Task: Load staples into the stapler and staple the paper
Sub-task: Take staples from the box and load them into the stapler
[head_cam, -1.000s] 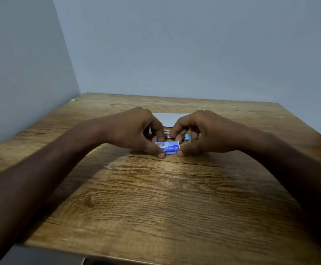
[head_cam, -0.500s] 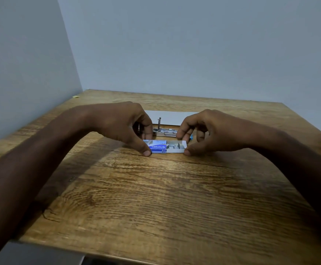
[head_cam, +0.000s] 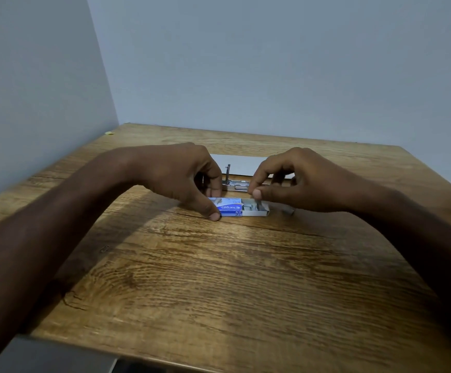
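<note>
A small blue and white staple box lies on the wooden table, its white inner tray slid out to the right with grey staples showing. My left hand pinches the box's blue sleeve between thumb and fingers. My right hand hovers over the open tray, thumb and forefinger pinched on a strip of staples. Just behind the box lies the metal stapler, opened up, partly hidden by both hands. White paper lies flat behind the stapler.
Grey walls close off the table at the left and the back. A small yellow scrap sits in the far left corner. A small grey piece lies on the table just right of the tray.
The inner tray has slid out to the right from the blue sleeve. My right hand has let go of the tray's end and moved over it, fingers pinched on staples.
</note>
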